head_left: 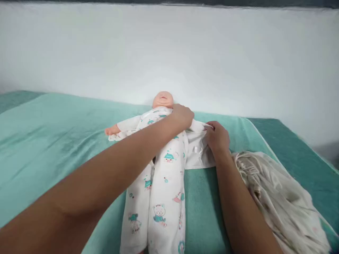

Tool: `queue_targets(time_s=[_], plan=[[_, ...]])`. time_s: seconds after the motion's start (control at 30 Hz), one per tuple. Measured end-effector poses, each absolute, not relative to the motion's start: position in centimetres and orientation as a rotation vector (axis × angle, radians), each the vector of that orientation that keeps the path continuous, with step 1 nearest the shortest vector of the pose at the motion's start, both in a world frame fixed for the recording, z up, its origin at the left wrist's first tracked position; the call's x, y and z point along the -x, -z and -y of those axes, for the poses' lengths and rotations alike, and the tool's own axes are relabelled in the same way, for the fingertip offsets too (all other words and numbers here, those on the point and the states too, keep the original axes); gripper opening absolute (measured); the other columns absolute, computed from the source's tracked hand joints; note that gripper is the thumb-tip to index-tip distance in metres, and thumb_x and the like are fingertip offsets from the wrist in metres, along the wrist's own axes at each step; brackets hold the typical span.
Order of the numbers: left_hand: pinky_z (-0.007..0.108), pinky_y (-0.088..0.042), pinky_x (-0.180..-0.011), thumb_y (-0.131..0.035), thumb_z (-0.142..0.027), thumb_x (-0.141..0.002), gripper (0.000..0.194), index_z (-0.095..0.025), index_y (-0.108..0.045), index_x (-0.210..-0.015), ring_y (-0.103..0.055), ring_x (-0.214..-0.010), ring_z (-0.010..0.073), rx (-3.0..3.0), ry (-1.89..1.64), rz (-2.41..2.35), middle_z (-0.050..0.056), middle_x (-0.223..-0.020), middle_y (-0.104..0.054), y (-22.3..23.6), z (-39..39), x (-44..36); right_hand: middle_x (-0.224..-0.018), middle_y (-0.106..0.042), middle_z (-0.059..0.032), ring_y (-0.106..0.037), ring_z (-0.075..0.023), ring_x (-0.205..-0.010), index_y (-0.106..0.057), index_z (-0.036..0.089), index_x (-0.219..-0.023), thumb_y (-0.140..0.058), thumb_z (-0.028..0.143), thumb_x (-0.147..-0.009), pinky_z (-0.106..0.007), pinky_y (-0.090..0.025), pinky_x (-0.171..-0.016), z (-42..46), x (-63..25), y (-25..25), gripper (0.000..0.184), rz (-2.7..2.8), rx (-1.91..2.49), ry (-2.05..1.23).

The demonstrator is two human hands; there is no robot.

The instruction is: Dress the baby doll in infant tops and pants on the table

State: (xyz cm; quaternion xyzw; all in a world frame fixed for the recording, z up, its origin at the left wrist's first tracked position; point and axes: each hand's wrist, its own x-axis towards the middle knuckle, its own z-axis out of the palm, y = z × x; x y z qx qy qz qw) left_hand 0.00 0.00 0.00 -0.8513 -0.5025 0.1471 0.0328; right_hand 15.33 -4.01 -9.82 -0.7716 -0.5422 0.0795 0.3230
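Observation:
A baby doll (163,99) lies on its back on a teal towel (53,141), head toward the wall. It wears a white sleepsuit (161,197) printed with small teal animals. My left hand (182,116) reaches across the doll's chest and is closed on the suit near its far shoulder. My right hand (217,138) lies just right of the doll, fingers pinching the edge of the suit's opened right flap (197,155), which is spread flat on the towel. The doll's bare hand (110,131) sticks out on the left. Its other arm is hidden under my hands.
A crumpled cream cloth (278,197) lies on the bed under and beside my right forearm. A darker teal sheet (299,148) shows past the towel's right edge. A white wall (169,53) rises directly behind the bed.

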Motion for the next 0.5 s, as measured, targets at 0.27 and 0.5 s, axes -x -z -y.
queue_targets(time_s=[0.27, 0.5], plan=[[0.039, -0.05, -0.085, -0.059, -0.007, -0.079, 0.055, -0.014, -0.058, -0.133, -0.068, -0.106, 0.031, 2.495, -0.318, 1.638, 0.018, -0.124, -0.068, -3.4, 0.8, 4.7, -0.088, -0.074, -0.0054, -0.066, -0.0213, -0.083, -0.072, 0.017, -0.088, -0.054, 0.012, -0.06, -0.033, -0.049, -0.078, 2.9, -17.7, 11.3, 0.034, 1.082, 1.654, -0.435], [0.041, -0.049, -0.09, -0.057, -0.013, -0.085, 0.048, -0.014, -0.057, -0.133, -0.062, -0.119, 0.0333, 2.606, -0.212, 1.637, 0.019, -0.134, -0.063, 0.0, 0.8, 2.4, -0.102, -0.072, -0.0014, -0.069, -0.0152, -0.092, -0.064, 0.022, -0.093, -0.053, 0.014, -0.06, -0.029, -0.054, -0.079, 2.9, -17.1, 10.7, 0.035, 0.659, 1.076, -0.68]])
